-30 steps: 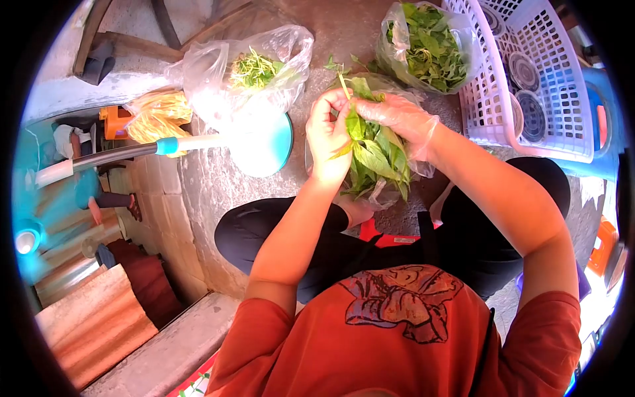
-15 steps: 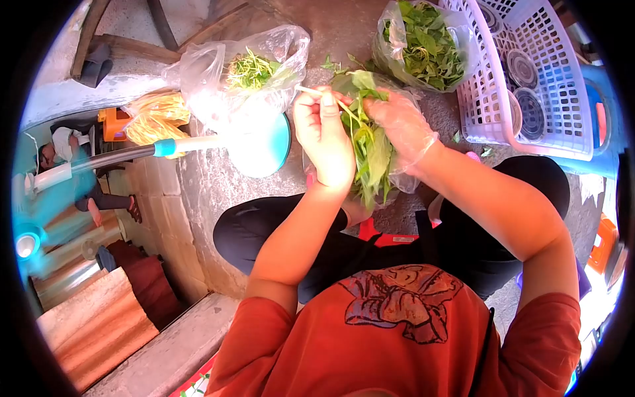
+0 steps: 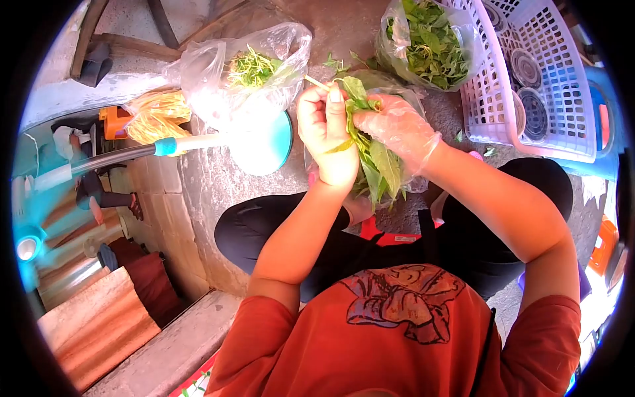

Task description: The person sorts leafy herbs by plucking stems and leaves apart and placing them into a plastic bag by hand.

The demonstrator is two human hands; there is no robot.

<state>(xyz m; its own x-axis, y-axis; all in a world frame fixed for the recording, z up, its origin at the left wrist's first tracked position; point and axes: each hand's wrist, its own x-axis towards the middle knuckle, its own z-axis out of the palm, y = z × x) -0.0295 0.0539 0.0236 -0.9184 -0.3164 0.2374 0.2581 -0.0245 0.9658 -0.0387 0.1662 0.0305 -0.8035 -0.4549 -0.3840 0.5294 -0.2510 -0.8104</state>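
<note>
My left hand (image 3: 324,135) is closed in a pinch on a pale stem (image 3: 316,82) of leafy greens, its cut end poking out past the fingertips. A single leaf (image 3: 340,147) lies across the base of that thumb. My right hand (image 3: 397,126), in a thin clear plastic glove, is closed around the bunch of leafy greens (image 3: 380,162), which hangs down between both hands. The two hands are close together over a clear bag, partly hidden beneath them. Ahead sit a clear bag of trimmed stems (image 3: 251,68) and a clear bag of green leaves (image 3: 433,53).
A white slotted plastic basket (image 3: 486,73) stands at the right, with round containers inside. A fan with a turquoise rim (image 3: 286,142) stands at the left, near a bag of yellow strips (image 3: 159,119). Loose leaves lie on the floor. A person's leg (image 3: 116,198) shows at far left.
My right hand has moved slightly left, closer to my left hand, and its fingers now sit higher on the stems. The leaf tops have shifted and a leaf now shows across my left thumb base.
</note>
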